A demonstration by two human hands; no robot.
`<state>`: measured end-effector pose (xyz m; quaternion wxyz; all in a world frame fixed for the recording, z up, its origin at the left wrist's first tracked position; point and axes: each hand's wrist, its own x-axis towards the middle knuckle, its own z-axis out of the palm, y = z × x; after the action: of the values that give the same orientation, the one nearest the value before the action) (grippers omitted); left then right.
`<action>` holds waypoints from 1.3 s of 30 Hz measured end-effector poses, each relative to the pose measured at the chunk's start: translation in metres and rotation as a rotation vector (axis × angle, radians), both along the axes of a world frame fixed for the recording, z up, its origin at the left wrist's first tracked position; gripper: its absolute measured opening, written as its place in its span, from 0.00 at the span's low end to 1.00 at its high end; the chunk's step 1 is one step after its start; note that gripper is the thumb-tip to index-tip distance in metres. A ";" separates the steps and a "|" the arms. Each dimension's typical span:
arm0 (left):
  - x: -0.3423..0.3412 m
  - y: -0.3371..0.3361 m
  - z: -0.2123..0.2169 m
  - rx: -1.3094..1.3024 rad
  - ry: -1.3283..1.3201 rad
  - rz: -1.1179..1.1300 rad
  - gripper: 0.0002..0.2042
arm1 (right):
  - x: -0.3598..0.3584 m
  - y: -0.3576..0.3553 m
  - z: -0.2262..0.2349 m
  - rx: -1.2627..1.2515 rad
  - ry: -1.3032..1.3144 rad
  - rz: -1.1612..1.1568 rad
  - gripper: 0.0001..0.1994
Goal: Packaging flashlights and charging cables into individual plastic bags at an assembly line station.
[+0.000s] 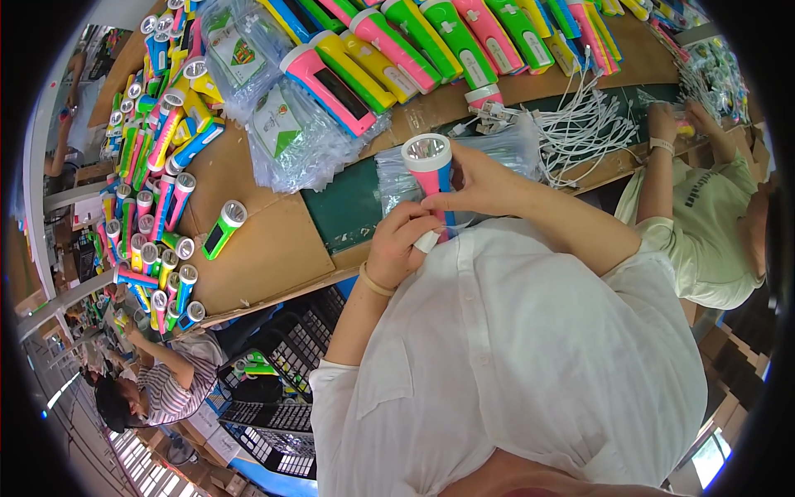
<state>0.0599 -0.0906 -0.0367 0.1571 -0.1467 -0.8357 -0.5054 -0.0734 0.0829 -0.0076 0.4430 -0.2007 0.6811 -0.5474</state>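
Upright in front of my chest is a pink and blue flashlight (428, 180) with a white rim and a silver reflector facing up. My right hand (480, 184) is closed round its body just under the head, thumb across the front. Fingers bent, my left hand (401, 246) pinches a small white piece (427, 241) against the flashlight's lower end. What that piece is, I cannot make out. Behind the flashlight, a stack of clear plastic bags (509, 149) lies on the green mat. A green flashlight (224, 229) lies alone on the cardboard to the left.
Rows of colourful flashlights (447, 41) line the far side, with more piled at the left (149, 240). Bagged packs (286, 132) and a tangle of white cables (584, 124) lie nearer. Black crates (281, 414) stand below the table edge. Co-workers sit right (704, 215) and left (174, 377).
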 end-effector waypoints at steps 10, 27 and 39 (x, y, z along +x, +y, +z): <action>-0.001 -0.011 0.005 0.007 0.002 0.070 0.10 | -0.011 0.015 0.007 -0.184 0.303 0.183 0.29; -0.023 -0.017 0.000 0.015 0.048 0.036 0.05 | -0.016 0.032 0.030 0.117 0.816 0.580 0.12; -0.022 -0.025 -0.010 0.056 -0.064 0.110 0.06 | -0.053 0.174 -0.014 0.802 1.029 -0.083 0.05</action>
<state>0.0380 -0.1154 -0.0468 0.1616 -0.0800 -0.8327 -0.5236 -0.1261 0.2570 -0.0220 0.0796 -0.2295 0.9647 -0.1015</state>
